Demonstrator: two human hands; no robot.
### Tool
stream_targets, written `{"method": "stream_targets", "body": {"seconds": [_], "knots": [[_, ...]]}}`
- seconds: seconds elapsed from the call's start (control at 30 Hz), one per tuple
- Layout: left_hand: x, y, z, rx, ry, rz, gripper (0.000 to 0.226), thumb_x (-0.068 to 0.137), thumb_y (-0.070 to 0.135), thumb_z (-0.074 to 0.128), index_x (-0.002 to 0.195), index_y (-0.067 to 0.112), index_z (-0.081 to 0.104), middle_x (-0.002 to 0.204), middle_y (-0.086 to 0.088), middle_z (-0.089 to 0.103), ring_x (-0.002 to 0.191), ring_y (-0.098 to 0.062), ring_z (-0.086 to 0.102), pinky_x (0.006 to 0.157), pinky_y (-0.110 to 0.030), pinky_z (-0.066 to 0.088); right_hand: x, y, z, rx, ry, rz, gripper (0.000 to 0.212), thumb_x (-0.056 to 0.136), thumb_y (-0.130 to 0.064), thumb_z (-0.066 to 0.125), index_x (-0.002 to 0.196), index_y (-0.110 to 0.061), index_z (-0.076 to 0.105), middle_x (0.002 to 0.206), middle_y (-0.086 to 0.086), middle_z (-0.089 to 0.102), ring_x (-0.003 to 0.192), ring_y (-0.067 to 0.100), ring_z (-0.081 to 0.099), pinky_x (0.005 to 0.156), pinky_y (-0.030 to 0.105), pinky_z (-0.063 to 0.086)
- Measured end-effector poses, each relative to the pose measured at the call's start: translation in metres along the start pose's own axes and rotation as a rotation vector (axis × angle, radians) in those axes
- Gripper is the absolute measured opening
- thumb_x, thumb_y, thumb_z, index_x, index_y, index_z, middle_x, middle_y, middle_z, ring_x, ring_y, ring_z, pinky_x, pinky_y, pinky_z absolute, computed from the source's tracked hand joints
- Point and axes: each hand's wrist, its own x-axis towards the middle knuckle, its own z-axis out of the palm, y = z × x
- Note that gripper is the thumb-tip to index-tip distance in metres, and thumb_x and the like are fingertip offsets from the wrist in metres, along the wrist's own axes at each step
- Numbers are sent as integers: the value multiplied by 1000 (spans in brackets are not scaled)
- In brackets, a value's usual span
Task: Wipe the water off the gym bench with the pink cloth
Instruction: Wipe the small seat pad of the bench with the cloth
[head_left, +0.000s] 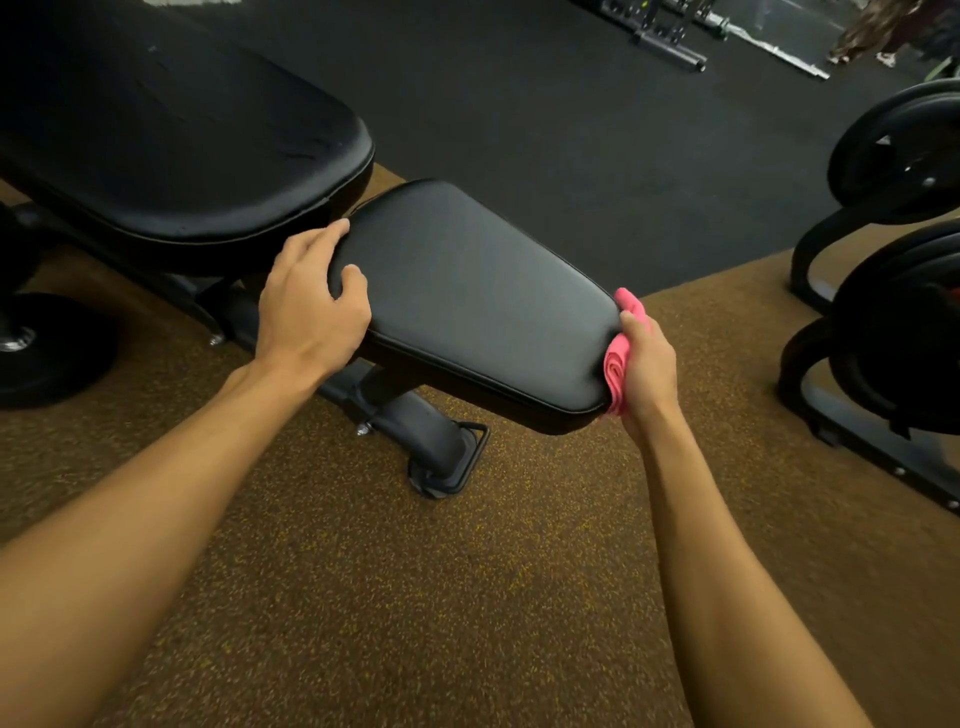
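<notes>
The gym bench has a black padded seat (467, 291) in the middle of the view and a black backrest pad (171, 135) at the upper left. My left hand (309, 301) grips the seat's near-left corner, thumb on top of the pad. My right hand (647, 369) presses the folded pink cloth (618, 364) against the seat's narrow right end, just below the top edge. The cloth sticks out above and below my fingers. No water drops show on the seat from here.
The bench's dark metal post and foot (447, 457) stand on speckled brown rubber flooring. A rack with black weight plates (898, 322) stands close at the right. A black plate (47, 353) lies at the left. Black matting and a rack base (670, 41) lie beyond.
</notes>
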Motion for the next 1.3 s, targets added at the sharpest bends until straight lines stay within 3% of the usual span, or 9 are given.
{"method": "stream_targets", "body": {"seconds": [0.1,0.27,0.47,0.73,0.83,0.93,1.03,1.13,1.3], "knots": [[-2,-2,-1,0,4,-11,58,103,35,44,158,19,45,157,-3,45,145,-18,42,112,-26,28,3,4,4,254,-31,64,44,105,-40,54,145,-24,65,140,-11,68,128,8,65,118,45,47],[-2,1,3,-8,12,4,57,103,35,42,158,20,45,156,-3,45,143,-18,43,109,-23,29,-35,27,15,395,57,60,40,107,-60,42,124,-44,74,130,-9,75,122,13,70,106,43,56],[-4,-1,6,-24,14,10,57,105,37,41,160,20,43,156,-2,44,142,-15,43,109,-21,29,-75,45,43,307,242,17,63,110,-64,18,165,-36,33,160,-7,50,147,12,47,126,48,35],[-5,-4,5,-25,-26,32,57,107,38,40,161,18,39,158,-2,41,145,-14,40,111,-21,28,-124,60,69,49,285,-276,88,105,-59,40,168,-28,-13,177,-13,-6,161,0,-5,134,46,1],[-5,-5,2,-18,-56,44,57,109,38,40,162,19,38,160,-1,39,147,-15,37,112,-23,28,-130,72,62,-213,239,-407,100,103,-51,46,164,-14,-25,176,1,-23,162,14,-21,132,54,-7],[-5,-7,-3,-26,-89,62,57,109,42,41,162,21,38,163,1,38,150,-13,35,116,-25,26,-117,80,43,-488,239,-596,105,103,-42,58,163,2,-17,175,17,-19,162,35,-20,131,57,-6],[-6,-10,-8,-47,-99,74,56,110,43,42,162,21,40,164,3,38,151,-11,34,119,-24,24,-101,81,25,-702,245,-806,102,99,-41,69,163,9,8,175,25,3,162,46,-4,132,59,3],[-8,-14,-10,-96,-93,78,51,112,39,42,160,22,43,164,6,41,150,-6,34,119,-20,24,-90,72,18,-844,192,-983,88,102,-49,65,160,8,30,169,24,28,161,44,14,131,60,14],[-7,-21,-13,-204,-57,35,44,111,33,44,154,26,53,158,12,50,143,7,39,111,1,23,-85,45,23,-984,91,-1106,83,102,-50,68,159,3,38,166,20,39,160,36,27,130,53,24]]}}
